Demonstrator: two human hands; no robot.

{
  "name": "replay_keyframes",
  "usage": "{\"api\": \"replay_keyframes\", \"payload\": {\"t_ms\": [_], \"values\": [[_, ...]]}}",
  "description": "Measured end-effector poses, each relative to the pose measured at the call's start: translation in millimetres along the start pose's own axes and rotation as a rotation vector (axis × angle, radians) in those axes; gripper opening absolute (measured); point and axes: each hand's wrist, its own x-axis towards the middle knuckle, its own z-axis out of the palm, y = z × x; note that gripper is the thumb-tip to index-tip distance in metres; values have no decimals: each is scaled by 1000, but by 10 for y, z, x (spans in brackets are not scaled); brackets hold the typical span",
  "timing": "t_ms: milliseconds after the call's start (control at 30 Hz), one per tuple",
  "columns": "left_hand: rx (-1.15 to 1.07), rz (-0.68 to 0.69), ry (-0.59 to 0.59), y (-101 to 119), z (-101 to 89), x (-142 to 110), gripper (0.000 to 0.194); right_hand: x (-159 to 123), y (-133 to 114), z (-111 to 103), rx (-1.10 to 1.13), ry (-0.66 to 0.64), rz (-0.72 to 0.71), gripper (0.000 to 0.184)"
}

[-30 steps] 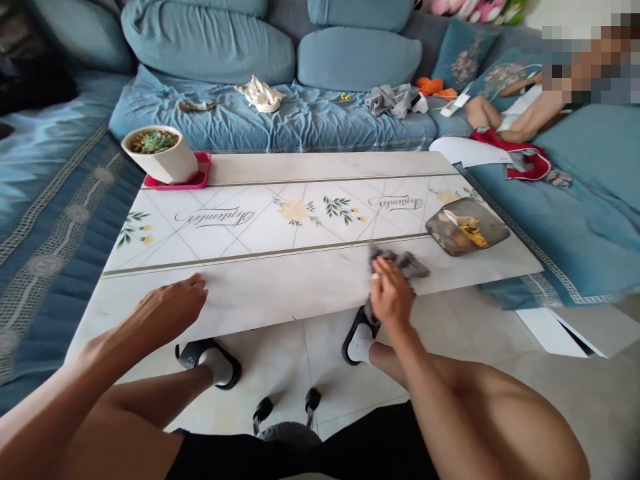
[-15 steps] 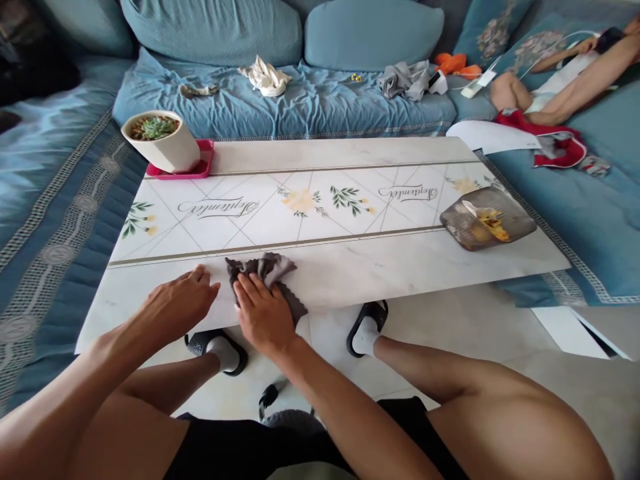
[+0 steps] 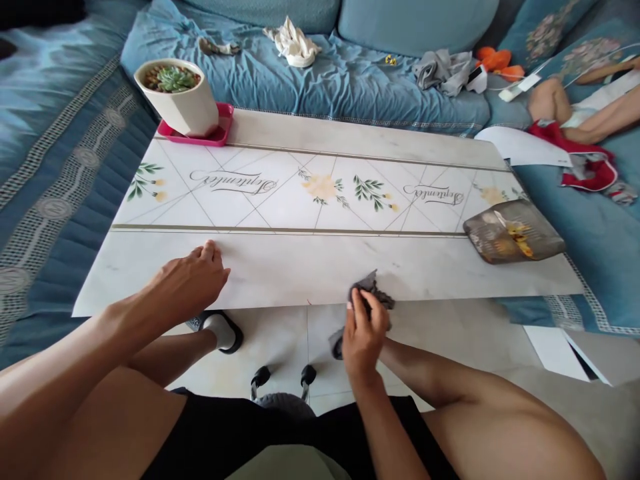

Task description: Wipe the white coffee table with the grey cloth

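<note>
A crumpled dark grey cloth [image 3: 371,285] is bunched under the fingers of my right hand [image 3: 367,333], at the front edge of the low table [image 3: 280,270]. Part of the cloth hangs over that edge. My left hand [image 3: 193,277] rests palm down on the left front of the tabletop, its fingers loosely bent and thumb a little apart, with nothing seen in it. The marble-patterned table cover carries a printed band of flowers and lettering.
A potted succulent [image 3: 177,100] stands on a pink tray [image 3: 227,123] at the back left. At the right end lies a translucent grey dish [image 3: 487,240] with yellow scraps. Blue sofas [image 3: 350,93] border the table, with clothes on them and another person's legs [image 3: 595,120].
My right hand has slid the cloth rightward along the table's front edge, bunching it more tightly. My left hand stays on the tabletop. The view has tilted down and shifted slightly.
</note>
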Motion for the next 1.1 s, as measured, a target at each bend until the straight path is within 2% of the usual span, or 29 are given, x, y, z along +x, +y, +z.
{"api": "replay_keyframes", "payload": {"t_ms": [67, 100, 233, 333, 433, 533, 633, 700, 767, 867, 967, 1033, 1100], "values": [[12, 5, -14, 2, -12, -7, 61, -42, -239, 105, 46, -18, -10, 52], [16, 1, -23, 2, -15, -8, 62, -49, -269, 123, 71, -32, -27, 53], [-29, -35, -14, -5, 17, -1, 69, -61, 26, -9, 102, -20, -96, 48], [-64, -35, 11, 0, 48, 3, 73, -65, 148, -76, 76, 41, -23, 39], [-64, -54, -12, 28, 19, 2, 76, -47, -83, 19, 166, 48, 31, 35], [-42, -66, -54, 66, -50, 3, 76, 0, -268, 94, 259, -22, -21, 33], [-34, -82, -61, 94, -84, 9, 77, 15, -76, 7, 227, -54, -61, 29], [-26, -67, -52, 100, -69, 14, 78, -3, 122, -69, 178, -35, -23, 26], [-15, -49, -32, 101, -32, 19, 79, -24, 182, -70, 172, -4, 36, 25], [-9, -62, 7, 111, 20, 24, 81, -38, -84, 93, 230, -6, 23, 26], [-20, -79, 13, 127, 35, 30, 81, -26, -363, 240, 304, -83, -84, 25], [-24, -81, -1, 131, 38, 35, 80, -25, -275, 177, 311, -108, -105, 24], [-29, -77, -11, 127, 55, 42, 77, -6, 61, -43, 250, -101, -12, 19]]}}
